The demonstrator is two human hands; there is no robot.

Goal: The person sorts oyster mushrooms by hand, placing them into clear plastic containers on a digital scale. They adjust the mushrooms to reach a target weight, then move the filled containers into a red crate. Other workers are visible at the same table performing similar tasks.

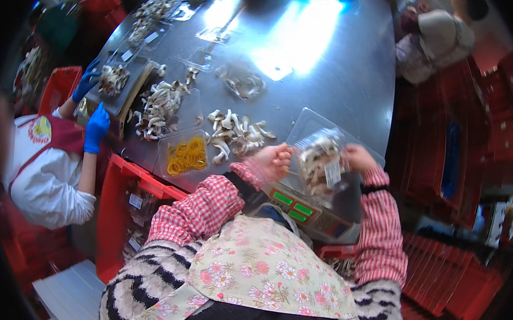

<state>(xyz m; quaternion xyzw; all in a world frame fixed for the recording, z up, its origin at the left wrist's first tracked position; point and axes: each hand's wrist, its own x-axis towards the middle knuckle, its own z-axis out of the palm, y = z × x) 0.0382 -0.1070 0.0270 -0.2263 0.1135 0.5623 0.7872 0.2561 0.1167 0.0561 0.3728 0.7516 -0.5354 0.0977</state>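
My right hand (359,159) grips the right side of a clear plastic bag of mushrooms (314,171), which has a white label on its front. The bag hangs above a scale (323,222) with green lit displays. Beside the bag's left edge, my left hand (274,162) is closed with fingers curled; what they hold, if anything, cannot be made out. Behind the bag is a clear plastic tray (304,119). Loose mushrooms (238,134) lie beyond my left hand, and a clear box of yellow rubber bands (186,156) stands left of them.
At left, a co-worker in blue gloves (97,126) handles mushrooms on another scale (128,94). More mushrooms (160,108) are heaped on the metal table (358,60). A red crate (116,209) with labelled packs is below left. Red crates (447,155) stack up at right; another person (443,39) is beyond.
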